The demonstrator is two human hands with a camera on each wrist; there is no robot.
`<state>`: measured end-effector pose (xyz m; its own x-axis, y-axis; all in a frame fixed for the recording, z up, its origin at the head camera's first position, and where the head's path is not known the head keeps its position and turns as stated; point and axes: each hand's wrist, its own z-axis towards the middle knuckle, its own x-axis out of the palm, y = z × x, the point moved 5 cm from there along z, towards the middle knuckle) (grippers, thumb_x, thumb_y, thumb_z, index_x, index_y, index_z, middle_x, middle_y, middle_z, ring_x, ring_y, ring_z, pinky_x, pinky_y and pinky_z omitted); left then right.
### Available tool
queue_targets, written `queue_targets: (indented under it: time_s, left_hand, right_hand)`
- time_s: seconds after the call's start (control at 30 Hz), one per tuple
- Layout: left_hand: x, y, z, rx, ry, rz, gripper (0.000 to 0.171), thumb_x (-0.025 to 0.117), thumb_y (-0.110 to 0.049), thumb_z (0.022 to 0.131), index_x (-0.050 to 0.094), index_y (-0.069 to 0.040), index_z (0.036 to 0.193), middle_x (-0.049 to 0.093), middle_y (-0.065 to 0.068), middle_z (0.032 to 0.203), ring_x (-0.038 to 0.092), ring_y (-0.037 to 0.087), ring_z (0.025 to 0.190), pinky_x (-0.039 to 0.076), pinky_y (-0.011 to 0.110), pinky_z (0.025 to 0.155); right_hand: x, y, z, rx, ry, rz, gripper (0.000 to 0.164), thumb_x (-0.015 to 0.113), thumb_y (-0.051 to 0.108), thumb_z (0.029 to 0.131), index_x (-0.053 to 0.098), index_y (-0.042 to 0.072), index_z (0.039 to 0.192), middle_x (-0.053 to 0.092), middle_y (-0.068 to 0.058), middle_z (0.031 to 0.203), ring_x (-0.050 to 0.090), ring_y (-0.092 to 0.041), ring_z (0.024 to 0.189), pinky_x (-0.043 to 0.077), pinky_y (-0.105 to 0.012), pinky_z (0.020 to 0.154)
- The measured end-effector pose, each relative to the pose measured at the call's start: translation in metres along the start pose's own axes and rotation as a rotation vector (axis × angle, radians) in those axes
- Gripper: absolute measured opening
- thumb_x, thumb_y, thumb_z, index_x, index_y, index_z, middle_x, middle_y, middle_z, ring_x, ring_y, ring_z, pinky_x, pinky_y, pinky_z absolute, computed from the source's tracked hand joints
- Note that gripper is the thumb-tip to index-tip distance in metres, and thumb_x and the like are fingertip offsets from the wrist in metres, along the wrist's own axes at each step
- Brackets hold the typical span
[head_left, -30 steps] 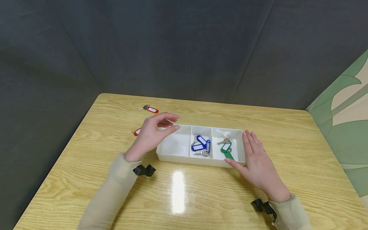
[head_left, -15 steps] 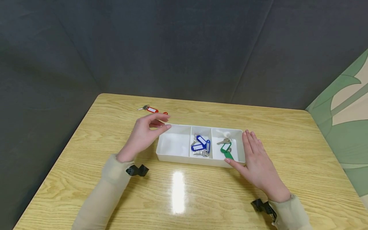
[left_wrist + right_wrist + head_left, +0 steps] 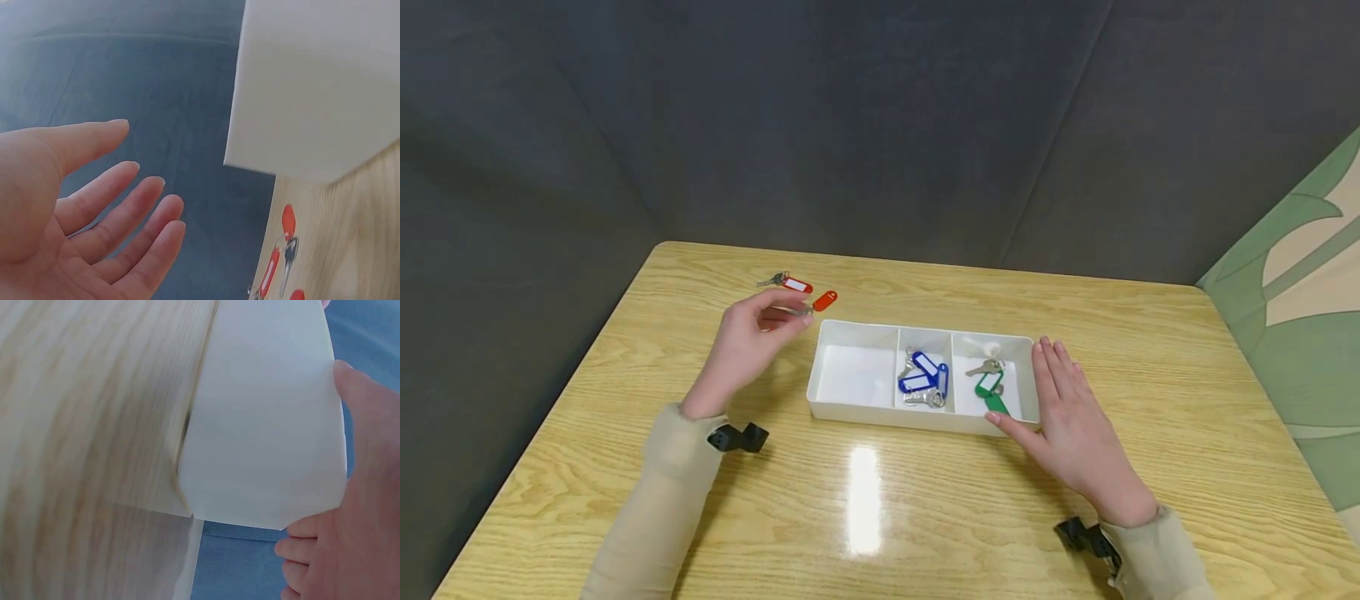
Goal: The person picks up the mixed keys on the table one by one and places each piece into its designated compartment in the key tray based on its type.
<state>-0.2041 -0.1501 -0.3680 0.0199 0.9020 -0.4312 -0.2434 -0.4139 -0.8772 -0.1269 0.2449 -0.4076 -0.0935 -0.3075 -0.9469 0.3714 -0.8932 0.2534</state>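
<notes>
A white three-compartment tray stands on the table. Its left compartment is bare, the middle holds several keys with blue key tags, and the right holds keys with green key tags. My left hand hovers left of the tray, fingers loosely bent and thumb apart, with nothing in its grasp. Just beyond its fingertips lie a red key tag and another key with a red tag. Flat against the tray's right end, my right hand has straight fingers, its thumb on the near rim.
The wooden table carries the tray near its middle. Part of another red tag shows at the bottom of the left wrist view. A dark cloth hangs behind the table, and a green patterned panel is at the right.
My left hand has moved left, away from the tray's left compartment, uncovering the red tag beyond it. The tag seen at its left earlier is now hidden in the head view. My right hand stays put.
</notes>
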Motion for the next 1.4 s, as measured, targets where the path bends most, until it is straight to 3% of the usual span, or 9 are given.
queue_targets:
  time_s: [0.5, 0.8, 1.07, 1.4]
  left_hand:
    - [-0.030, 0.016, 0.003, -0.077, -0.045, 0.097, 0.036, 0.077, -0.023, 0.094, 0.070, -0.010, 0.127, 0.069, 0.010, 0.120, 0.067, 0.023, 0.102, 0.054, 0.034, 0.089]
    - [-0.037, 0.022, 0.005, -0.092, -0.029, 0.130, 0.039, 0.077, -0.024, 0.094, 0.069, -0.008, 0.129, 0.068, 0.012, 0.120, 0.067, 0.025, 0.102, 0.054, 0.039, 0.090]
    - [-0.041, 0.034, 0.005, -0.140, 0.000, 0.152, 0.045, 0.079, -0.025, 0.092, 0.067, -0.008, 0.133, 0.068, 0.014, 0.120, 0.068, 0.028, 0.101, 0.054, 0.030, 0.080]
    - [-0.040, 0.052, 0.003, -0.187, 0.059, 0.215, 0.047, 0.077, -0.021, 0.093, 0.063, -0.001, 0.133, 0.065, 0.017, 0.130, 0.065, 0.032, 0.107, 0.053, 0.046, 0.089]
  right_hand:
    - [0.001, -0.001, 0.001, 0.009, 0.015, -0.008, 0.106, 0.063, 0.060, 0.095, 0.012, -0.008, 0.159, 0.013, -0.029, 0.164, 0.007, -0.040, 0.152, 0.005, -0.048, 0.122]
    - [0.001, -0.002, 0.001, -0.001, 0.002, -0.009, 0.106, 0.063, 0.059, 0.095, 0.014, -0.009, 0.158, 0.015, -0.030, 0.163, 0.008, -0.040, 0.152, 0.006, -0.048, 0.122]
    - [0.001, -0.002, 0.000, 0.005, 0.005, -0.001, 0.106, 0.063, 0.059, 0.095, 0.013, -0.009, 0.158, 0.014, -0.029, 0.164, 0.007, -0.039, 0.153, 0.006, -0.048, 0.122]
    - [0.001, -0.001, 0.000, 0.006, 0.005, -0.006, 0.106, 0.063, 0.059, 0.095, 0.014, -0.010, 0.158, 0.016, -0.030, 0.163, 0.009, -0.041, 0.152, 0.006, -0.047, 0.122]
